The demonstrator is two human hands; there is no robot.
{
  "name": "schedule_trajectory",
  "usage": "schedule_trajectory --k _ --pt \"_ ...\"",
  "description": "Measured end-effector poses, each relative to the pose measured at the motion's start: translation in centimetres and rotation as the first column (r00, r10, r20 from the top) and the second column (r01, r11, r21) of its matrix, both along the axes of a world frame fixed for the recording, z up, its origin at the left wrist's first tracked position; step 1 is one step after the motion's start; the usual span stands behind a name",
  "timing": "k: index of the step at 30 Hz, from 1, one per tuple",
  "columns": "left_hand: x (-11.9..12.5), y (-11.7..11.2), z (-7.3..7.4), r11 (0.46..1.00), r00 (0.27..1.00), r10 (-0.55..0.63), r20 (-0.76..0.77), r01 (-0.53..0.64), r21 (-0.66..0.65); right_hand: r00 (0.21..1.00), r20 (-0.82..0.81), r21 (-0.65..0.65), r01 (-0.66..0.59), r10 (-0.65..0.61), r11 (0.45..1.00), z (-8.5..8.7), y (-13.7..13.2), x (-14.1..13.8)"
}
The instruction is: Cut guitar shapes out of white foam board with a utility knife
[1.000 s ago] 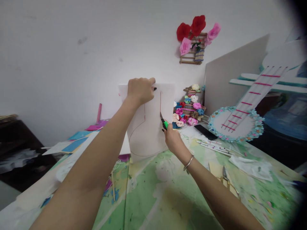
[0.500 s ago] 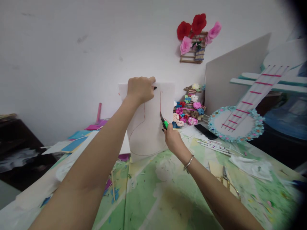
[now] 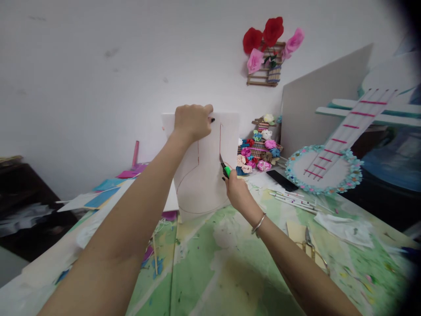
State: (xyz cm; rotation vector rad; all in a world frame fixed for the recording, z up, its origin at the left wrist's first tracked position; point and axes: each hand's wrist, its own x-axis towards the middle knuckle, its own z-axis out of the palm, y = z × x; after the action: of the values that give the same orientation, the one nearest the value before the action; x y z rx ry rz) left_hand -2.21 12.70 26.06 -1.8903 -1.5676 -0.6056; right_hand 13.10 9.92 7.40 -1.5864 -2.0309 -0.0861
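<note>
Two hands: left hand [image 3: 192,122] and right hand [image 3: 237,193]. One white board [image 3: 200,180], one green cutter [image 3: 226,170], one bracelet [image 3: 258,223]. Four paper flowers [image 3: 272,30] at one o'clock: two red, two pink. One black slab [image 3: 282,181], one pair of scissors [image 3: 311,245].

Craft workshop, paint-stained table [image 3: 210,263], paper flowers [image 3: 271,33], scissors [image 3: 311,245], coloured paper [image 3: 105,195]

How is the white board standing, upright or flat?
Upright: the white board rests its bottom edge on the table, the left hand grips its top, the right hand holds a green cutter against it.
</note>
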Motion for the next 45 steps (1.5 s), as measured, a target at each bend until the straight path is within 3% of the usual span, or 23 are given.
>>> schedule_trajectory --k 20,27,35,40,42,45 --pt "-0.2 0.3 0.1 1.000 1.000 -0.007 0.003 0.007 0.003 0.998 -0.020 0.058 -0.066 0.068 0.996 0.1 0.0 0.7" --pt "-0.1 0.2 0.1 1.000 1.000 0.003 -0.016 -0.002 0.029 0.994 -0.056 0.128 -0.084 0.092 0.988 3.3 0.3 1.3" --pt "0.0 -0.2 0.1 0.998 0.999 -0.002 -0.044 0.004 0.059 0.978 -0.195 0.280 -0.013 0.070 0.960 8.9 1.4 1.2" --pt "0.0 -0.4 0.1 0.998 0.999 -0.008 -0.046 0.011 0.064 0.891 -0.430 0.466 0.080 0.146 0.881 12.6 3.3 2.7" --pt "0.0 -0.4 0.1 0.998 0.999 -0.017 -0.043 0.020 0.064 0.815 -0.524 0.491 0.051 0.248 0.870 13.0 4.5 3.5" --pt "-0.1 -0.3 0.1 0.997 0.999 -0.029 -0.039 0.031 0.074 0.632 -0.668 0.419 -0.117 0.393 0.900 11.9 6.3 4.0"
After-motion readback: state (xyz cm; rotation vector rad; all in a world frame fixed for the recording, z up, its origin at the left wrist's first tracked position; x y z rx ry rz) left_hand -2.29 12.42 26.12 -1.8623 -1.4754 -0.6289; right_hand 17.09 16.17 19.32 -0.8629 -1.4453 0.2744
